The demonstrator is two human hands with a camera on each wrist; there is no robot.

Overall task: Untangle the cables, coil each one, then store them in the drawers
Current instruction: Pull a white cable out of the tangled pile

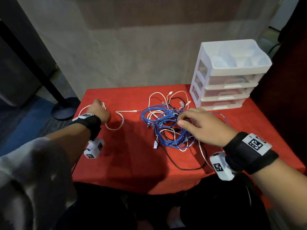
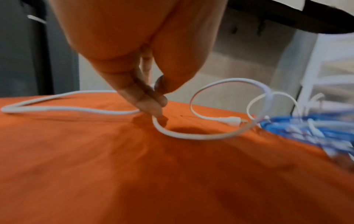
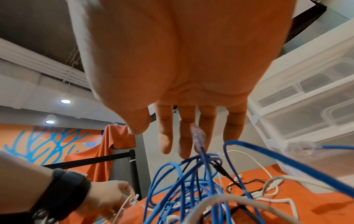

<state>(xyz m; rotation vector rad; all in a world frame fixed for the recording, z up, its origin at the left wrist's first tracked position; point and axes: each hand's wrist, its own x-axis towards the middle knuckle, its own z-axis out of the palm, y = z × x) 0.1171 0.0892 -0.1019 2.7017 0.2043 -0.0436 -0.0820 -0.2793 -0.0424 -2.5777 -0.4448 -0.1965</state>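
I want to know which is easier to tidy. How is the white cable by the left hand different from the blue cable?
The white cable lies alone in loose bends; the blue cable is knotted up with other cables. The left hand pinches the white one; the right hand hovers open over the blue. Both lie on the red cloth.

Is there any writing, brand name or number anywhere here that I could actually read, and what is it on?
No readable words, brands or numbers.
Right wristband tag: a black-and-white square code pattern, plus a red strip too blurred to read.
Left wristband tag: code pattern only.
Wrist camera blocks: code patterns only.
Drawer unit and cables: no markings visible.
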